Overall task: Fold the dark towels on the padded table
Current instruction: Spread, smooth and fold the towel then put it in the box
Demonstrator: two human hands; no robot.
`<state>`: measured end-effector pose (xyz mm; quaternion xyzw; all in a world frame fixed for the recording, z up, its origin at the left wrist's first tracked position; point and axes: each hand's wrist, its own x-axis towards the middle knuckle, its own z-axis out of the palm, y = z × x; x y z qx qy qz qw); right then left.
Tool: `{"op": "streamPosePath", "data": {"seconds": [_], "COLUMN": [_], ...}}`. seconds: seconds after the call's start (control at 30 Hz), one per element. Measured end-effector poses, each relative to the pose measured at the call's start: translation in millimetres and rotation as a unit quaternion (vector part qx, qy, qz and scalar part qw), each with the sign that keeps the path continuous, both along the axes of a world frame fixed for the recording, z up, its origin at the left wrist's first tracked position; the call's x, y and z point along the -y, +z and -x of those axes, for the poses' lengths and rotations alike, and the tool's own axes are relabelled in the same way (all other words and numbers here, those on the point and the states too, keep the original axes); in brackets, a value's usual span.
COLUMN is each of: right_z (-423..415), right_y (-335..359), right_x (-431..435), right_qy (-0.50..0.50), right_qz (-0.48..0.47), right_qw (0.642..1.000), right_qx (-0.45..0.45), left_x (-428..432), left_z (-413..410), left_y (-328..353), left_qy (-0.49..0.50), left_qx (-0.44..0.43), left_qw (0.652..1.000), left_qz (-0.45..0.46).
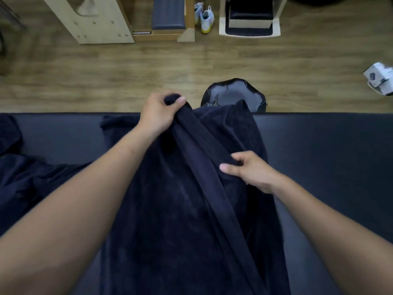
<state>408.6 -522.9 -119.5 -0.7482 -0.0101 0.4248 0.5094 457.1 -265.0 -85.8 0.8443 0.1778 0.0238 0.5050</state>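
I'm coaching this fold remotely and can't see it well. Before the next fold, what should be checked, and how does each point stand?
1. Left hand grips the far end of the dark towel: ok.
2. Right hand pinches the same raised fold nearer the body: ok.
3. Towel lies flat and smooth: not ok, it is bunched into a ridge between the hands.
4. Towel rests on the padded table: ok.
5. Near end squared up: cannot tell, it runs out of view.
6. Other dark towels at the left lie apart from this one: cannot tell, the left forearm hides the gap.
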Motion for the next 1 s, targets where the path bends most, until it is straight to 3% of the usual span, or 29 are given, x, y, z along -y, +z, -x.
{"op": "streamPosePath", "data": {"seconds": [0.1, 0.13, 0.2, 0.27, 0.43, 0.5, 0.57, 0.63, 0.73, 0.8, 0.9, 1.0], "right_z": [30, 39, 52, 71, 146, 159, 166, 169, 168, 169, 183, 191], "right_y": [-4, -10, -20, -30, -38, -34, -32, -32, -32, -32, -41, -53], "right_x": [23, 31, 51, 69, 63, 59, 56, 54, 58, 65, 74, 77], "right_qy": [0.166, 0.16, -0.018, -0.175, -0.127, -0.152, -0.193, -0.221, -0.257, -0.316, -0.341, -0.31], "right_qz": [0.066, 0.079, 0.112, 0.164, 0.309, 0.331, 0.335, 0.324, 0.273, 0.263, 0.309, 0.337], "right_qw": [0.978, 0.979, 0.993, 0.964, 0.931, 0.917, 0.911, 0.914, 0.922, 0.902, 0.872, 0.874], "right_qx": [-0.106, -0.099, 0.009, 0.113, 0.146, 0.161, 0.145, 0.1, 0.094, 0.136, 0.164, 0.162], "left_x": [12, 18, 33, 50, 92, 103, 110, 110, 117, 124, 133, 143], "left_z": [-30, -40, -57, -73, -107, -117, -122, -129, -135, -133, -130, -130], "left_y": [5, 5, 5, 0, -18, -18, -11, -10, -12, -14, -27, -42], "left_qy": [-0.019, -0.022, -0.038, -0.068, -0.141, -0.203, -0.292, -0.356, -0.418, -0.436, -0.48, -0.576], "left_qx": [-0.007, -0.006, -0.004, -0.019, -0.106, -0.149, -0.214, -0.246, -0.174, -0.098, -0.035, -0.049], "left_qw": [0.999, 0.998, 0.997, 0.993, 0.966, 0.956, 0.925, 0.88, 0.805, 0.77, 0.736, 0.663], "left_qz": [-0.051, -0.052, -0.063, -0.091, -0.189, -0.152, -0.116, -0.197, -0.383, -0.455, -0.476, -0.476]}}
